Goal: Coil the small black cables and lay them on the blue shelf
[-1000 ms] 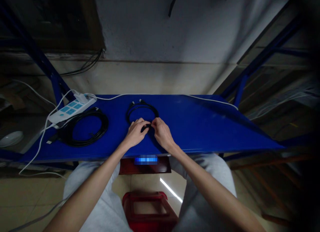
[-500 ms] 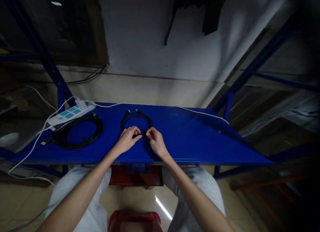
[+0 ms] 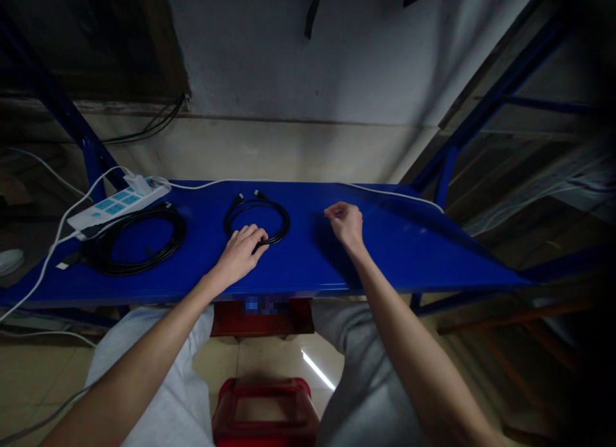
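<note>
A small coil of black cable [image 3: 287, 221] lies on the blue table [image 3: 298, 261], its two connector ends side by side at the far edge of the ring. My left hand [image 3: 242, 247] rests over the near left part of this coil, thumb and fingers closed on the cable. To the right of the coil, apart from it, my right hand [image 3: 345, 222] is raised above the tabletop with its fingers curled together in a pinch. Whatever those fingertips may hold is too small and dark to tell.
At the left lies a bigger coil of black cable [image 3: 181, 238], against a white power strip [image 3: 103, 208] with blue sockets. A white cord [image 3: 385, 191] runs along the table's back edge. Blue frame posts stand at both sides, and a red stool [image 3: 264, 428] is below.
My right hand has left the small coil and moved right and away from me. My left hand stays on the cable. The view has shifted slightly.
</note>
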`<state>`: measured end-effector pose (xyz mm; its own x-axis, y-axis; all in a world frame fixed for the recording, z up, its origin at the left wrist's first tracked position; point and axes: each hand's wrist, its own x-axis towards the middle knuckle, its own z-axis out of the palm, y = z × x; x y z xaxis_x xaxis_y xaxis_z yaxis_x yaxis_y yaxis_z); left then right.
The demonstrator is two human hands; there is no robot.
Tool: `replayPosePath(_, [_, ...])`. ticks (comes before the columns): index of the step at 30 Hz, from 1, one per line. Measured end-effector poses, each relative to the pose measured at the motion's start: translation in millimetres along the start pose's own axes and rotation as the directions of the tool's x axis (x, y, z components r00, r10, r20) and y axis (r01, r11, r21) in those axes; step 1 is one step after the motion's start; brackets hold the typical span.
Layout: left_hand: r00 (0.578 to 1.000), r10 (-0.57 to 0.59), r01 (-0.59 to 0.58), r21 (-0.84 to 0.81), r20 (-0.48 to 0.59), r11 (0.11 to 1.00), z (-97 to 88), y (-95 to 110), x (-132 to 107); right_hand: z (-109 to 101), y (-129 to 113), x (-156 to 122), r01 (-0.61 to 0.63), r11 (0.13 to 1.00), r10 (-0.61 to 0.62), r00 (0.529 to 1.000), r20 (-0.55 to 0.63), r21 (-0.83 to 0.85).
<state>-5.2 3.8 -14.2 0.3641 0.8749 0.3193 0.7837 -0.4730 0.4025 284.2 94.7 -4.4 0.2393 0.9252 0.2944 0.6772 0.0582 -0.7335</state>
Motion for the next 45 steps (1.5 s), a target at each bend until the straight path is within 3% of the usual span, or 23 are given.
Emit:
replayPosePath(4, [0.994, 0.104, -0.102, -0.061, 0.028, 0.993, -1.3, 2.9, -4.0, -11.4, -1.7, 2.3, -0.049, 0.981, 0.035, 0.997, -0.075, -0.186])
replayPosePath(8, [0.987, 0.152, -0.149, -0.049, 0.057, 0.988, -5.6, 3.8, -9.1, -27.2, 5.0, 0.3, -0.157, 0.955, 0.119, 0.980, -0.161, -0.251])
replayPosePath(11, [0.982, 0.180, -0.177, -0.043, 0.053, 0.983, -8.9, -4.7, -9.8, -34.5, 20.4, 1.5, -0.179, 0.969, 0.156, 0.978, -0.138, -0.172])
replayPosePath(14, [0.979, 0.202, -0.200, -0.038, 0.029, 0.979, -9.6, -17.0, -7.8, -36.5, 35.9, 4.6, -0.126, 0.992, 0.126, 0.992, -0.004, 0.008])
replayPosePath(16, [0.981, 0.193, -0.193, -0.014, 0.008, 0.981, -9.0, -21.6, -7.4, -36.9, 40.4, 4.5, -0.097, 0.994, 0.096, 0.995, 0.033, 0.041])
replayPosePath(19, [0.986, 0.164, -0.162, 0.043, -0.034, 0.986, -8.3, -18.3, -11.1, -36.6, 34.8, -3.2, -0.084, 0.987, 0.073, 0.994, -0.084, -0.137])
replayPosePath(21, [0.986, 0.161, -0.158, 0.076, -0.044, 0.985, -8.4, -10.7, -16.1, -33.8, 24.4, -12.3, -0.041, 0.952, -0.019, 0.981, -0.194, -0.303])
replayPosePath(23, [0.983, 0.182, -0.181, 0.096, -0.009, 0.979, -8.6, -2.2, -22.0, -27.7, 11.9, -21.7, 0.040, 0.911, -0.141, 0.965, -0.220, -0.411])
replayPosePath(27, [0.973, 0.198, -0.210, 0.106, 0.117, 0.972, -10.1, 6.5, -31.9, -9.9, -4.5, -33.3, 0.180, 0.856, -0.240, 0.969, -0.063, -0.485])
replayPosePath(32, [0.967, 0.179, -0.200, 0.110, 0.179, 0.974, -17.8, -6.8, -29.2, 0.2, 9.4, -28.5, 0.172, 0.815, -0.086, 0.980, 0.178, -0.553])
replayPosePath(38, [0.981, 0.160, -0.178, 0.180, 0.108, 0.967, -24.0, -42.0, -9.8, -8.7, 26.0, -16.9, 0.048, 0.735, 0.044, 0.992, 0.118, -0.676])
replayPosePath(45, [0.997, 0.070, -0.070, 0.352, 0.013, 0.933, -23.4, -56.1, -10.6, -13.2, 21.3, -15.8, 0.136, 0.615, -0.059, 0.990, 0.127, -0.777])
